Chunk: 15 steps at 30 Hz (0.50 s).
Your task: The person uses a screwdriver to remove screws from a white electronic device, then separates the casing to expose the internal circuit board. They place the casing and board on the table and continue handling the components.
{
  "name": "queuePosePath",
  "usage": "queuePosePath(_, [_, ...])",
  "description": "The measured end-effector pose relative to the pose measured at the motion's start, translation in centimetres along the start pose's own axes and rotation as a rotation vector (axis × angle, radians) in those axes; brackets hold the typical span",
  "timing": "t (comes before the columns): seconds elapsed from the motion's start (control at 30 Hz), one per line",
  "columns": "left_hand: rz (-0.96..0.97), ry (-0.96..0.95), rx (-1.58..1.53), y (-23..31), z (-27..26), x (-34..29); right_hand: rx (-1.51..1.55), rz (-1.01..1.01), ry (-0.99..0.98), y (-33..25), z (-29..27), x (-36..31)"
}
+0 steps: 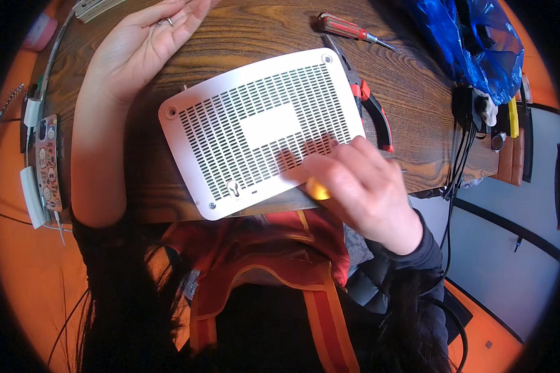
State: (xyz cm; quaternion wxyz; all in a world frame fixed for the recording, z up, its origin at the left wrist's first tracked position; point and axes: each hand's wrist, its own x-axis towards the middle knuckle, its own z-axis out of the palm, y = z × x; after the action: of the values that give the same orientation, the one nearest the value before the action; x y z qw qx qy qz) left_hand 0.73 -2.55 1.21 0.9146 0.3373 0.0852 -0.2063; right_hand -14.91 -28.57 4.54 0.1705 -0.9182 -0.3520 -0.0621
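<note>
A white router-like box (269,126) lies on the wooden table with its slotted face up. It has a blank label in the middle and round screw holes at its corners. My left hand (144,50) is beyond its left far corner, palm up, fingers partly curled around small metal screws (165,22). At the box's near right corner, my right hand (370,193) is closed, its fingertips at the corner hole and slightly blurred. A yellow rounded end of a tool (318,189) pokes out from under that hand. The rest of this tool is hidden.
Red-handled pliers (374,115) lie right of the box, partly behind it. Beyond them is a red screwdriver (354,31). A blue plastic bag (479,50) sits far right, above black cables (463,146). A patterned phone case (48,161) is at the left edge.
</note>
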Motion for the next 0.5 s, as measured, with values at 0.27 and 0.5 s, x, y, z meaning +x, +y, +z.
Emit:
queuePosePath(0.27, [0.024,-0.098,-0.095,1.0,1.0,-0.9,0.12,-0.088,0.469,0.2,1.1,2.5])
queuePosePath(0.5, [-0.121,-0.443,0.103,-1.8,1.2,-1.8,0.235,0.267,0.762,3.7,-6.0,0.5])
